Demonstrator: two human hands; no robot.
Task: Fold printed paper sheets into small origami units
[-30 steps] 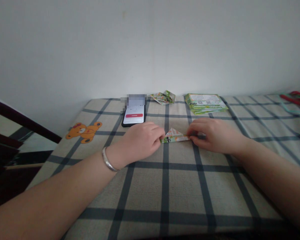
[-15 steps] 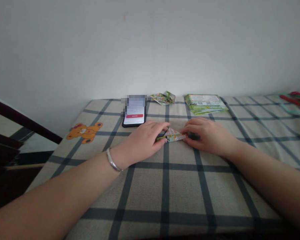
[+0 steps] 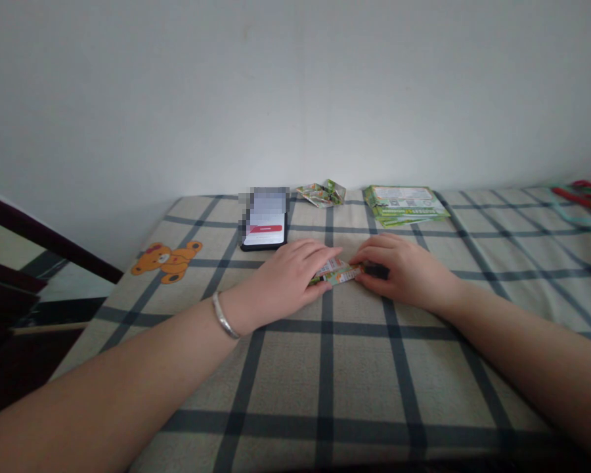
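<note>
One small folded paper (image 3: pixel 342 272) with green, white and orange print lies between the left hand (image 3: pixel 288 276) and the right hand (image 3: pixel 408 269). Each hand pinches the nearer end between thumb and fingers. Beyond the left fingers (image 3: pixel 322 253) is one black-framed rectangular phone (image 3: pixel 264 235); beyond the right fingers (image 3: pixel 375 249), one flat stack of green-and-white printed papers (image 3: pixel 406 203).

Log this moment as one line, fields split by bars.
left hand: touching left end of folded paper | right hand: pinching its right end | beyond: phone, creased piece, leaflet stack
</note>
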